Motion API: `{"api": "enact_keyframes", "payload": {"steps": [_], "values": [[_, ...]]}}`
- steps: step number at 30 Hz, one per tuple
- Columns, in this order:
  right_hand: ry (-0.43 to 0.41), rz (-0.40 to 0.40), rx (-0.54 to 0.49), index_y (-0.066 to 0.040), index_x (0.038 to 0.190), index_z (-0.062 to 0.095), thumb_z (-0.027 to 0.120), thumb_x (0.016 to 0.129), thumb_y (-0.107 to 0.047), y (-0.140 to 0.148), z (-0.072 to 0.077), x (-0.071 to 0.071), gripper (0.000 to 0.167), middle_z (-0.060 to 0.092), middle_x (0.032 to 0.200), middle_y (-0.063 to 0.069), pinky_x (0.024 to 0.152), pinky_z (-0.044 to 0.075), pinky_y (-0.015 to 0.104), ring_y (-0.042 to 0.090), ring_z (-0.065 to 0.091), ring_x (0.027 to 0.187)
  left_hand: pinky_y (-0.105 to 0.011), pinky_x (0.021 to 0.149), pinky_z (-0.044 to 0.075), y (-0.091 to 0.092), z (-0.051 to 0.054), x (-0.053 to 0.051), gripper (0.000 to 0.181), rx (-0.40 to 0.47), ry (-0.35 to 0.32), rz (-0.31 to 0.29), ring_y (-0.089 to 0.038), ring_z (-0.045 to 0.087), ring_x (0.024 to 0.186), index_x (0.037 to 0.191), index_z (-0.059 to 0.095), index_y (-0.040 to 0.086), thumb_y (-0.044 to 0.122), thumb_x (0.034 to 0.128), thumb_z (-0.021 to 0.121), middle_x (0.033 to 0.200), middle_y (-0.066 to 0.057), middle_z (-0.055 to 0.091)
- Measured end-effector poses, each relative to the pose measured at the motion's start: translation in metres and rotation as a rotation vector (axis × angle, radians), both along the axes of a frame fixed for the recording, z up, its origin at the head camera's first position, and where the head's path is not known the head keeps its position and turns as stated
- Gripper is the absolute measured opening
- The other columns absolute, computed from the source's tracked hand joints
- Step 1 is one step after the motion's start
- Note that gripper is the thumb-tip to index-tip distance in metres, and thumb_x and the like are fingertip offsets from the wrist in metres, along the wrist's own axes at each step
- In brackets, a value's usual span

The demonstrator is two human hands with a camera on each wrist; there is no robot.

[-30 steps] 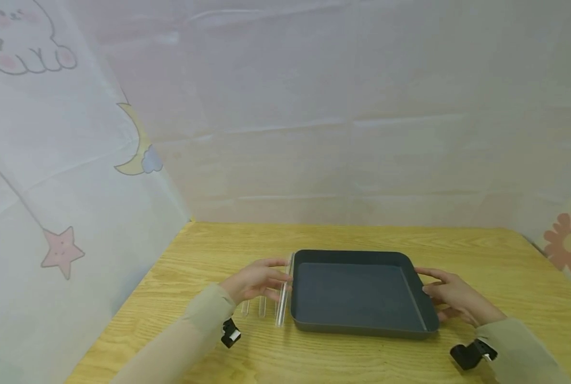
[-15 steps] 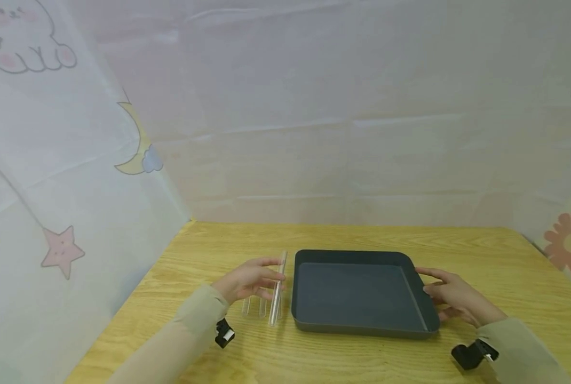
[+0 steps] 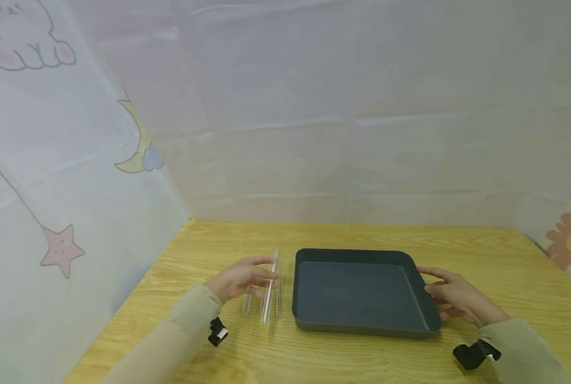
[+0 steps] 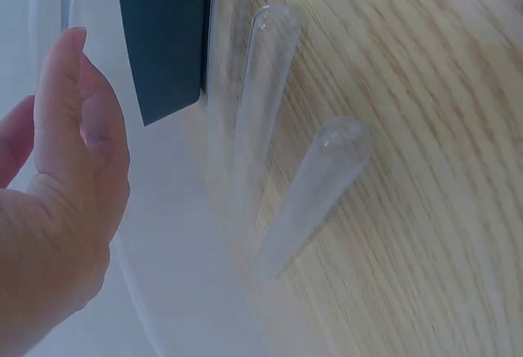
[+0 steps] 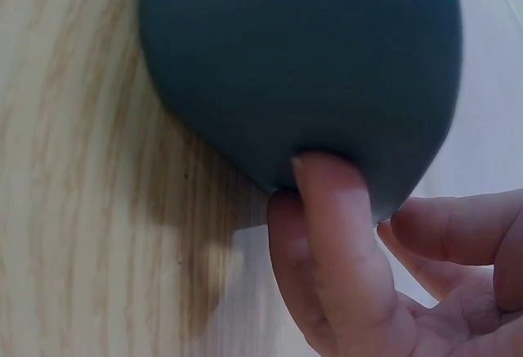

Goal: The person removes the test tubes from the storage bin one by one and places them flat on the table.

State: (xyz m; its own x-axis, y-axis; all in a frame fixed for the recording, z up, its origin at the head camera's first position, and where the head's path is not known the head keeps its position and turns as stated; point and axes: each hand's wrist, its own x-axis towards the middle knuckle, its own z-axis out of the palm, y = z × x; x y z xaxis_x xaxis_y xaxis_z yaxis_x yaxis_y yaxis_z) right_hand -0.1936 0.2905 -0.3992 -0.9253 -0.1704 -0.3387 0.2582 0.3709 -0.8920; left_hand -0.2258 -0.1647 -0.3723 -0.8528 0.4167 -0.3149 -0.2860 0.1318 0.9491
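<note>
My left hand (image 3: 242, 278) holds a clear test tube (image 3: 268, 304) between its fingers and thumb, slightly tilted, left of the dark grey baking tray (image 3: 362, 331). Other clear test tubes lie on the table beneath and beside that hand; in the left wrist view, one round-ended test tube (image 4: 315, 198) lies apart, and another test tube (image 4: 265, 87) is nearer the tray. Over at the tray's right side, my right hand (image 3: 458, 297) rests its fingers on the outer wall. Its fingertips (image 5: 335, 185) touch that wall near the rim in the right wrist view.
The tray sits flat on a yellowish wooden table (image 3: 353, 360). A pale printed cloth (image 3: 314, 160) hangs behind the table and along its left side. Each wrist carries a small black camera, such as the right-hand camera (image 3: 469, 356).
My left hand has moved left, carrying the test tube from beside the tray's left wall to over the other tubes. My right hand stays at the tray's right wall.
</note>
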Motion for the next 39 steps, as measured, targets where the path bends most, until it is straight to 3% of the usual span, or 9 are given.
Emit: {"api": "enact_keyframes", "payload": {"steps": [5,12,18,26,33,39], "values": [[0.003,0.01,-0.001,0.003,0.154,0.01,0.044,0.102,-0.003,0.0,-0.001,0.0,0.062,0.055,0.117,0.022,0.05,0.051,0.03,0.02,0.061,0.071,-0.025,0.057,0.057,-0.006,-0.001,0.002,0.058,-0.021,0.012,0.004,-0.022,0.067,0.091,0.149,0.03,-0.004,0.002,0.097,0.055,0.131,-0.03,0.052],[-0.013,-0.005,-0.026,0.003,0.154,0.01,0.043,0.101,-0.001,-0.004,-0.001,0.0,0.062,0.065,0.103,0.012,0.051,0.053,0.034,0.026,0.067,0.078,-0.026,0.06,0.058,-0.02,-0.003,0.006,0.06,-0.045,0.016,0.022,-0.024,0.066,0.095,0.15,0.027,-0.004,0.004,0.0974,0.055,0.128,-0.03,0.051],[0.003,0.011,-0.012,0.003,0.154,0.009,0.043,0.102,-0.003,-0.001,-0.001,-0.001,0.062,0.057,0.116,0.023,0.05,0.052,0.031,0.024,0.066,0.078,-0.024,0.06,0.058,-0.027,-0.003,0.007,0.06,-0.042,0.009,0.04,-0.022,0.067,0.093,0.149,0.028,-0.005,0.004,0.0968,0.056,0.122,-0.025,0.057],[0.011,0.009,0.004,0.003,0.153,0.01,0.044,0.102,-0.003,-0.002,-0.002,-0.001,0.062,0.055,0.118,0.024,0.051,0.052,0.031,0.023,0.065,0.075,-0.023,0.057,0.057,-0.032,-0.002,0.004,0.059,-0.069,0.008,0.068,-0.022,0.066,0.092,0.148,0.031,-0.004,0.004,0.0962,0.057,0.125,-0.028,0.055],[0.013,0.012,-0.003,0.004,0.153,0.009,0.043,0.101,-0.002,-0.001,-0.002,-0.001,0.062,0.061,0.11,0.016,0.05,0.052,0.031,0.023,0.065,0.076,-0.025,0.058,0.058,-0.039,-0.003,0.001,0.059,-0.081,0.026,0.06,-0.03,0.065,0.101,0.148,0.03,-0.005,0.004,0.0966,0.057,0.13,-0.031,0.05],[0.01,0.013,-0.015,0.004,0.153,0.009,0.043,0.102,-0.003,-0.002,-0.002,-0.002,0.062,0.061,0.109,0.015,0.051,0.053,0.032,0.023,0.066,0.076,-0.026,0.061,0.058,-0.048,-0.004,-0.003,0.059,-0.097,0.031,0.066,-0.025,0.066,0.096,0.149,0.029,-0.005,0.004,0.0974,0.056,0.131,-0.031,0.05]]}}
